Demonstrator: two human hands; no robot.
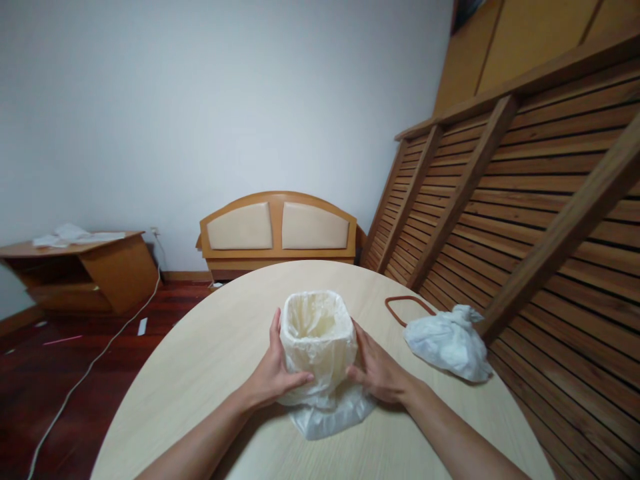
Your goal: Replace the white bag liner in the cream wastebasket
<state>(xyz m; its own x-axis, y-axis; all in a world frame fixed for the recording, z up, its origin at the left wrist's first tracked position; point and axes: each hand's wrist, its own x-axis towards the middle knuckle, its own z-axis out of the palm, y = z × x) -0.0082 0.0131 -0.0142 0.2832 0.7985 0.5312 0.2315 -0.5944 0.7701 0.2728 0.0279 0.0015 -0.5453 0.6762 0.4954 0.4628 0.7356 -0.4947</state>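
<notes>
A small trash bin with rounded corners stands upright on the round table. Its whitish plastic liner is folded over the rim and hangs down outside, with loose film spread on the tabletop in front. My left hand presses against the bin's left side, thumb across the front. On the opposite side my right hand holds the bin the same way, its fingers partly hidden behind it. To the right lies a brown ring-shaped frame, partly covered by a tied white plastic bag with something inside.
A large slatted wooden panel leans along the right side, close to the table edge. Behind the table stands a padded headboard. At left, a low wooden cabinet carries white sheets, and a white cable runs over the floor.
</notes>
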